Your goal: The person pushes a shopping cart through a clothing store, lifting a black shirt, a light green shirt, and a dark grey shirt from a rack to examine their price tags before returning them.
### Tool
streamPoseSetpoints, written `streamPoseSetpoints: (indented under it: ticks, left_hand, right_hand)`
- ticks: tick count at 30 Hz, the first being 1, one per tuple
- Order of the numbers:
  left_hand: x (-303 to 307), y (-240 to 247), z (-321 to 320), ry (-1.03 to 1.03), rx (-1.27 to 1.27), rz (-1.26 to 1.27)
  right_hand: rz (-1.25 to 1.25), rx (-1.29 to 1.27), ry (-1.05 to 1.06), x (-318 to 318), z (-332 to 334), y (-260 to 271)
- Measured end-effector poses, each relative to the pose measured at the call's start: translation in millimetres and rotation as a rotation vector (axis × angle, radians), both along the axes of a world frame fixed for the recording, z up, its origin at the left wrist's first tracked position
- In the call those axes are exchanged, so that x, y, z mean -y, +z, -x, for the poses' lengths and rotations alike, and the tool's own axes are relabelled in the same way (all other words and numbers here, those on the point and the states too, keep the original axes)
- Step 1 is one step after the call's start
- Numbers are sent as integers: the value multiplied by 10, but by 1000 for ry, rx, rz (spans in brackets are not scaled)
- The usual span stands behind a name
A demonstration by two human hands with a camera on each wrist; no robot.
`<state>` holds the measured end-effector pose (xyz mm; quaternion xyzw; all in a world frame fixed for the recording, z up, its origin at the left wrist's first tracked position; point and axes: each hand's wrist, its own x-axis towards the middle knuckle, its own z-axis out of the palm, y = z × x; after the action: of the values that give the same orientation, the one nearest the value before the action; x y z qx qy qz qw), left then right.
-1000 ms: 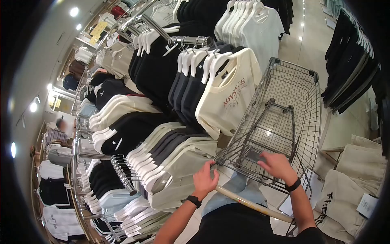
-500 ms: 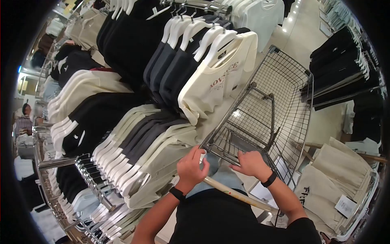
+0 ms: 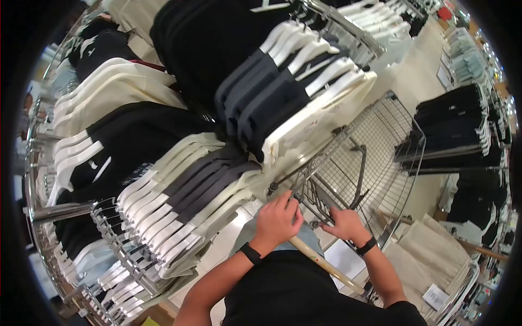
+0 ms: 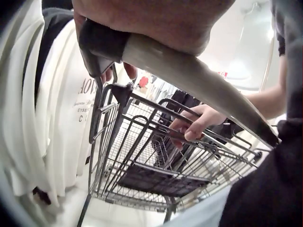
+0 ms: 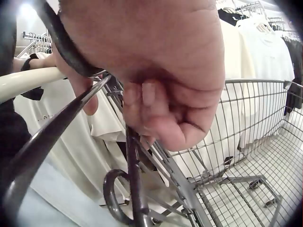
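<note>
In the head view a wire shopping cart (image 3: 409,116) stands in front of the body, with a pale, dark-ended handle (image 3: 322,262) across its near side. My left hand (image 3: 278,218) grips the handle's left end; the left wrist view shows the palm over it and fingertips curled below. My right hand (image 3: 348,225) holds the rear upper rail of the basket, ahead of the handle. Its fingers curl round the dark bars in the right wrist view, and the thumb shows in the left wrist view. Inside the basket, only wire and frame bars are visible.
Close along the left, racks hold dark shirts (image 3: 261,103) and pale green shirts (image 3: 185,163) on white hangers. A chrome rail (image 3: 65,212) juts out there. At right are folded beige garments (image 3: 424,250) and hanging black clothes (image 3: 451,119). Tiled floor (image 3: 418,70) runs ahead.
The head view has turned and shifted along the racks. The hanging cream shirt now shows more edge-on beside the cart. Both hands remain at the cart's near end, closer together in view.
</note>
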<state>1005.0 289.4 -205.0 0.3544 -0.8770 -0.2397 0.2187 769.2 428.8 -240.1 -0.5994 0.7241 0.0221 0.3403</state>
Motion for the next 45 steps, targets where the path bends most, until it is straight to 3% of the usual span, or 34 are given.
streamPoseSetpoints:
  ticks: [13,20,25,33,35,37,39,41,45]
  left_hand:
    - [133,123,698,-24,108,-24]
    - [89,110,954,104,226,-54]
    - [-34,-39,900,293,6,-70]
    - [10,88,862,239,37,-51]
    - [48,165,864,329,-133,-78]
    - [269,305,910,348,-139,18]
    - [629,540,995,339,-115,293]
    - [1050,625,1054,376,-81,336]
    - [1792,340,964,375,-35,356]
  right_hand:
    - [93,59,-93,143,670,-15]
    - [118,91,-103,146,935,-37]
    - [158,150,-90,159,1005,-104]
    - [179,237,-94,210,1005,-114]
    - [176,221,-84,212,970,-158]
    - [153,215,-83,231,941,-151]
    - [140,226,-92,210,925,-115]
    - [129,222,-88,183,935,-97]
    - [135,232,-77,160,915,-153]
